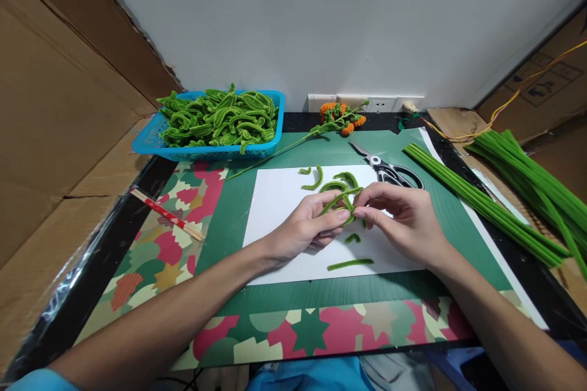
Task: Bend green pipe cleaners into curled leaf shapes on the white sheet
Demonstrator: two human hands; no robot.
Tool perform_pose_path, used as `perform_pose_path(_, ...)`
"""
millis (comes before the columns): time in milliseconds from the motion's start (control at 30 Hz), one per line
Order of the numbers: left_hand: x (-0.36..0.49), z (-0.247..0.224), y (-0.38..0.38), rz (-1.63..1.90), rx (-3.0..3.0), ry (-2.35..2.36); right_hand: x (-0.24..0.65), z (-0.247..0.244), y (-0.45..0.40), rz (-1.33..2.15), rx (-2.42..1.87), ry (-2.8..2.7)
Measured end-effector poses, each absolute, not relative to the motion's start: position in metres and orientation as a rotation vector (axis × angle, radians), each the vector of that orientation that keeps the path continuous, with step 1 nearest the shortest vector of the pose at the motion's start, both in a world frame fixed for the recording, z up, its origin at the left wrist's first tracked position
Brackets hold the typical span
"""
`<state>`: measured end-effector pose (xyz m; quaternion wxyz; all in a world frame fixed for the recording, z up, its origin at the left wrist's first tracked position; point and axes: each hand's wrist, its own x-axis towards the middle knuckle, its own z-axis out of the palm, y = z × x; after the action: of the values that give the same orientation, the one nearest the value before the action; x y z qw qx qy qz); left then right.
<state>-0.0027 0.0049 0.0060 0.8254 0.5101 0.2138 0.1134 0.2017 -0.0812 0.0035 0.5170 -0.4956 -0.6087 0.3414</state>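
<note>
Left hand (316,220) and right hand (398,214) both had thumb and fingers pinched on a bent green fuzzy stem (342,195), right over the white sheet (277,226). Loose green bits (350,264) lay around on that paper, scissors (378,162) sat far right, and a blue basket (192,151) heaped with green pieces (224,116) was far left.

- Table's (293,123) back left corner: basket (215,152), strips (224,117) inside
- Near left edge: chopsticks (167,215)
- Near back edge: flower (347,129)
- Near right edge: stems (486,204)
- Sheet's (275,226) back right corner: scissors (375,160)
- On sheet: pieces (350,264)
</note>
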Motion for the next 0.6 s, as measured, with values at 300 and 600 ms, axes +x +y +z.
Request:
perform_pose_path(300,-0.0017,0.0061,0.0049,0.234,1.065,0.424,0.2022,0.0021,-0.0816,0.807,-1.179,-1.497)
perform_pose_path(600,-0.0039,0.0024,0.0059,0.199,1.087,0.379,0.2011,0.0053,-0.0824,0.780,-1.159,-1.525)
